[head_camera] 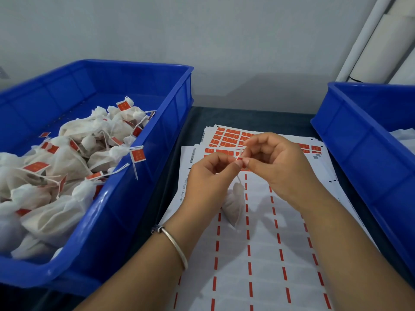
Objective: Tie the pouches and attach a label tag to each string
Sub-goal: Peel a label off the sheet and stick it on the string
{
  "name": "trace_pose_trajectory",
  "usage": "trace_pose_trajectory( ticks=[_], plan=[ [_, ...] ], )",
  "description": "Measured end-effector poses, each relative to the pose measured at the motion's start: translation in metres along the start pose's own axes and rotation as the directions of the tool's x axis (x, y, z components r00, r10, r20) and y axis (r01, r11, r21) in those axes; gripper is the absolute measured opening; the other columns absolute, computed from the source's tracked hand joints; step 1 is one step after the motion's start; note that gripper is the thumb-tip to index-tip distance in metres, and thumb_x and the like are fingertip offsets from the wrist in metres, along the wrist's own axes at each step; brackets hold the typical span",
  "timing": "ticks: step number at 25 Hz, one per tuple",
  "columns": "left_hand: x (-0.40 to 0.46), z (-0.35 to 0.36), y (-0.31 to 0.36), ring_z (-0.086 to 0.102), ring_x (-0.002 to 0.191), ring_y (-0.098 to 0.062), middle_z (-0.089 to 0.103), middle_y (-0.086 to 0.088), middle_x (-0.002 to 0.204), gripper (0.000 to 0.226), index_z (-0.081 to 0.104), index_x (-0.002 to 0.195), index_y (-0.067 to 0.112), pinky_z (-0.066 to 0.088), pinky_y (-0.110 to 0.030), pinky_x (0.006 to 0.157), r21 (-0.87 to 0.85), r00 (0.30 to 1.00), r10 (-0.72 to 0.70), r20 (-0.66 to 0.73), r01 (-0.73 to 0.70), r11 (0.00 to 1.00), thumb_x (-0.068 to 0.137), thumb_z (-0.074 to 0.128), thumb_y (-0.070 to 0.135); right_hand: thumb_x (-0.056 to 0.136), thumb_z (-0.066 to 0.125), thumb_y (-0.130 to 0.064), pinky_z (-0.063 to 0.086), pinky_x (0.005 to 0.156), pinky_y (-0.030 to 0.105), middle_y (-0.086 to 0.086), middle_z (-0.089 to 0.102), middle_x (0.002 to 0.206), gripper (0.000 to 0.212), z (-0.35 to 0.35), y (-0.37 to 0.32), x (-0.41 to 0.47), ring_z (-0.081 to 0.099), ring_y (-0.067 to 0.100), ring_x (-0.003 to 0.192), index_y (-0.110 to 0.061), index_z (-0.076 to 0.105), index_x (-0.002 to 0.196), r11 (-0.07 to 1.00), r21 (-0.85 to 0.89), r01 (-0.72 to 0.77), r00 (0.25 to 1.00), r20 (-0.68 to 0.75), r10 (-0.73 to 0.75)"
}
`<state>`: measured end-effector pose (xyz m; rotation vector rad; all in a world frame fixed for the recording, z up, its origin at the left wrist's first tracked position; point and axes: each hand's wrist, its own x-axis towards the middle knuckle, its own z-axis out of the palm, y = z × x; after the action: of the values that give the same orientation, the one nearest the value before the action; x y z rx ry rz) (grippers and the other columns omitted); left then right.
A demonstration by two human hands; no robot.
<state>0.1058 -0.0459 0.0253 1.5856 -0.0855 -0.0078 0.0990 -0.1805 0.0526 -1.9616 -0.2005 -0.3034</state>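
Both our hands fold a red label over the string.
Left hand [210,173] and right hand [272,160] pinch label [239,158] narrowly; pouch [234,204] hangs at 6 o'clock; we should press edges evenly.

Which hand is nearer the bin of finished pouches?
Left. The left hand sits just right of the blue bin; the right hand is farther right.

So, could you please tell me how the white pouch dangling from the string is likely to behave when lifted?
The pouch probably feels light, since a thin string carries it. It looks soft and would likely sag. Hanging freely under both hands, it may swing.
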Motion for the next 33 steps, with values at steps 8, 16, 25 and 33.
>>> trace_pose_trajectory(
  ticks=[8, 16, 25, 33],
  plan=[
    [0.005, -0.01, 0.01, 0.062, 0.076, 0.004, 0.066, 0.024, 0.075, 0.014, 0.064, 0.073, 0.035, 0.048, -0.007, 0.065, 0.234, 0.981, 0.192, 0.036, -0.195, 0.952, 0.079, 0.071, 0.025, 0.081, 0.071, -0.009, 0.053, 0.071, 0.014, -0.011, 0.064, 0.082, 0.035, -0.001, -0.016, -0.006, 0.065, 0.008, 0.079, -0.033, 0.05, 0.097, 0.993, -0.11, 0.036, 0.999, -0.015, -0.038],
    [-0.006, -0.009, 0.039, 0.06, 0.071, 0.002, 0.061, 0.021, 0.07, 0.014, 0.065, 0.083, 0.033, 0.046, -0.007, 0.065, 0.469, 0.946, 0.269, 0.183, -0.325, 0.821, 0.084, 0.068, 0.019, 0.082, 0.069, -0.005, 0.043, 0.058, 0.001, -0.018, 0.053, 0.082, 0.04, -0.002, -0.033, -0.024, 0.056, 0.003, 0.074, -0.035, 0.047, 0.097, 0.978, -0.21, 0.001, 0.998, -0.064, -0.015],
    [-0.028, -0.041, 0.101, 0.062, 0.068, -0.002, 0.064, 0.014, 0.073, 0.013, 0.059, 0.081, 0.029, 0.045, -0.009, 0.059, 0.554, 0.906, 0.419, 0.06, -0.379, 0.741, 0.087, 0.064, 0.019, 0.08, 0.073, -0.021, 0.045, 0.06, 0.008, -0.024, 0.055, 0.096, 0.049, 0.015, -0.066, -0.053, 0.058, 0.001, 0.085, -0.044, 0.045, 0.114, 0.997, -0.076, -0.019, 1.0, -0.016, 0.018],
    [-0.011, -0.145, 0.165, 0.069, 0.067, -0.008, 0.067, 0.008, 0.066, 0.02, 0.053, 0.072, 0.022, 0.05, -0.026, 0.05, 0.473, 0.836, 0.471, -0.283, -0.305, 0.827, 0.087, 0.059, 0.01, 0.083, 0.071, -0.023, 0.045, 0.061, 0.001, -0.029, 0.052, 0.097, 0.043, 0.044, -0.066, -0.078, 0.058, -0.001, 0.087, -0.053, 0.044, 0.097, 0.981, -0.196, 0.003, 0.985, 0.169, 0.031]
  ],
)
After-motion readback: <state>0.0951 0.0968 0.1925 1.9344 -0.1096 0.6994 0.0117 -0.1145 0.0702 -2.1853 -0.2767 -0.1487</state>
